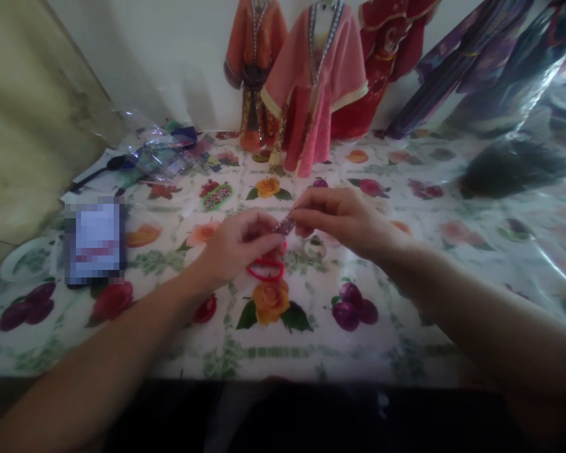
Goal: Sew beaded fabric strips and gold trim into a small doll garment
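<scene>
Over the middle of the table, my left hand (245,242) pinches a small, dark, sparkly piece (283,225) between thumb and forefinger. My right hand (332,214) comes in from the other side, its fingertips pinched together at the piece's right edge. Whatever sits between those right fingertips is too small to make out. Below the hands shows a red loop (266,272), partly hidden by my left thumb; whether it joins the piece I cannot tell. Beyond my left hand lies a small green-rimmed dish (217,197) of multicoloured beads.
Dolls' robes, one orange (255,75) and one pink (316,94), stand along the wall. At the left are a pixelated device (97,239), a white round dish (23,259) and clear plastic packets (165,154). Plastic wrapping covers a dark bundle (514,167). The tablecloth (170,314) has fruit prints.
</scene>
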`<action>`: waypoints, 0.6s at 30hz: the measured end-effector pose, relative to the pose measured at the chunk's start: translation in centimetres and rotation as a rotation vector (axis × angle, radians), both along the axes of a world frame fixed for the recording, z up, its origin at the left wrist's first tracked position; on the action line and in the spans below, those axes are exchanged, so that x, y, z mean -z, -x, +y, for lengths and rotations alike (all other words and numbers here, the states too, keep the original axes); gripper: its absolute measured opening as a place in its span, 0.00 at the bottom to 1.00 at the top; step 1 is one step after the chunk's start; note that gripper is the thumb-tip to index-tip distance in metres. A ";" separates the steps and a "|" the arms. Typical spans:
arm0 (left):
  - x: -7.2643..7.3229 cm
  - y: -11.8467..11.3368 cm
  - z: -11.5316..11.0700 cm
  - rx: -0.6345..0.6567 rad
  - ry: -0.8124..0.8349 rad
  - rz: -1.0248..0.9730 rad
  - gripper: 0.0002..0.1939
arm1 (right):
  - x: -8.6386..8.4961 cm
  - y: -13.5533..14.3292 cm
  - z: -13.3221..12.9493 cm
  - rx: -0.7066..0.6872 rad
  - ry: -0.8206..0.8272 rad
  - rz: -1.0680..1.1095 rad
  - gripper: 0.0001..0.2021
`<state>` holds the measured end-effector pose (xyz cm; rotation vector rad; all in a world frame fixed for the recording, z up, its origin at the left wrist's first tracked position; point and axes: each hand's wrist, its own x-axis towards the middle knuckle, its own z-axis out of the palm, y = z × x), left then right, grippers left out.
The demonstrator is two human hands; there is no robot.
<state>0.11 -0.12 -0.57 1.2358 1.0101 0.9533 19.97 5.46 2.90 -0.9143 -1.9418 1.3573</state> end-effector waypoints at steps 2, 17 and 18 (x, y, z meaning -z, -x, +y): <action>-0.2 0.1 0.0 -0.001 0.011 0.011 0.07 | 0.0 0.1 0.0 -0.003 0.031 0.011 0.07; -0.6 0.4 0.2 -0.008 0.006 -0.061 0.09 | 0.5 0.3 0.7 0.048 0.070 0.060 0.09; -0.7 0.3 0.2 -0.009 0.023 -0.064 0.09 | 0.7 0.3 0.7 0.041 0.077 0.074 0.09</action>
